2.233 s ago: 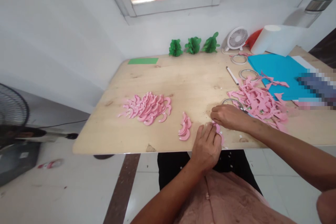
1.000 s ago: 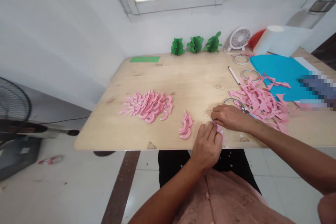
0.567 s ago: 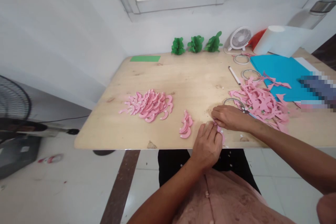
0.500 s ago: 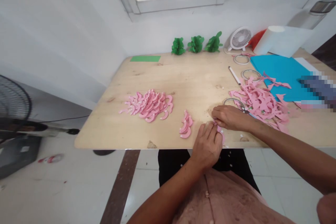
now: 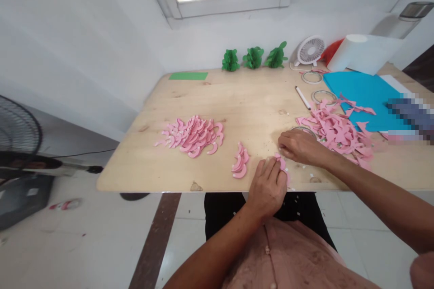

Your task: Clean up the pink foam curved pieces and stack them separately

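Note:
Near the table's front edge, my left hand (image 5: pixel 267 188) presses its fingers down on a curved pink paper piece (image 5: pixel 282 162), which is partly covered by that hand. My right hand (image 5: pixel 299 146) is just above and to the right of the paper, apart from it, its fingers curled into a pinch. Whatever is between those fingers is too small to make out. Behind the right hand lies a thin tape roll (image 5: pixel 307 130), partly hidden. A short row of overlapping pink paper arcs (image 5: pixel 241 162) lies left of my left hand, and a larger pile of pink arcs (image 5: pixel 196 136) is farther left.
Pink paper scraps (image 5: pixel 339 131) are heaped at the right, beside a blue sheet (image 5: pixel 369 95). A marker (image 5: pixel 303 98) and more tape rolls lie behind. Green paper shapes (image 5: pixel 252 57) and a small white fan (image 5: pixel 310 50) line the wall. A green strip (image 5: pixel 188 76) lies back left.
My right hand has lifted off the pink paper and moved slightly right, uncovering the paper's upper end. My left hand has stayed in place.

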### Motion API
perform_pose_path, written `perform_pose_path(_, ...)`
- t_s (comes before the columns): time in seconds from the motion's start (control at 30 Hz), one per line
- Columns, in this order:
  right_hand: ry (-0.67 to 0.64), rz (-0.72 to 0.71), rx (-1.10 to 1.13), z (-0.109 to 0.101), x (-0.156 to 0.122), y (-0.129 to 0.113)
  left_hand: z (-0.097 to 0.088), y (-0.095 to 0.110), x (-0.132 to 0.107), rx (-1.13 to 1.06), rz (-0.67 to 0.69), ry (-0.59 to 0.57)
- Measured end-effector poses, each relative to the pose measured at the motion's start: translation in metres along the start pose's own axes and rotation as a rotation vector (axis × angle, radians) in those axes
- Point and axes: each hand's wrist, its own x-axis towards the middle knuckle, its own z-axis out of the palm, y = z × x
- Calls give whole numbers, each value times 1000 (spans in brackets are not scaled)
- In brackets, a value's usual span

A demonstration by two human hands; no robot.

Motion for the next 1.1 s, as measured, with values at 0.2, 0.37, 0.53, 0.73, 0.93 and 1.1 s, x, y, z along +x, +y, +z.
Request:
perform_pose_path(0.2, 173, 104, -38, -2, -10, 17, -2, 0, 1, -7, -4, -16)
perform_pose_path(0.37, 239, 74, 1, 4, -20, 12, -2, 0, 1, 21, -9, -19)
perform_pose_path(0.53, 376, 100, 98, 16, -29, -2, -3, -1, 1, 29, -4, -42)
perform_pose_path(0.73, 348, 119, 162, 25, -32, -12, -3, -1, 2, 39, 4, -26)
perform_pose_path(0.93, 366, 90, 194, 22, -33, -22, -4, -1, 2, 36, 7, -36)
perform_pose_path(1.1, 394, -37, 179, 22, -39, -28, -3, -2, 2, 36, 9, -30)
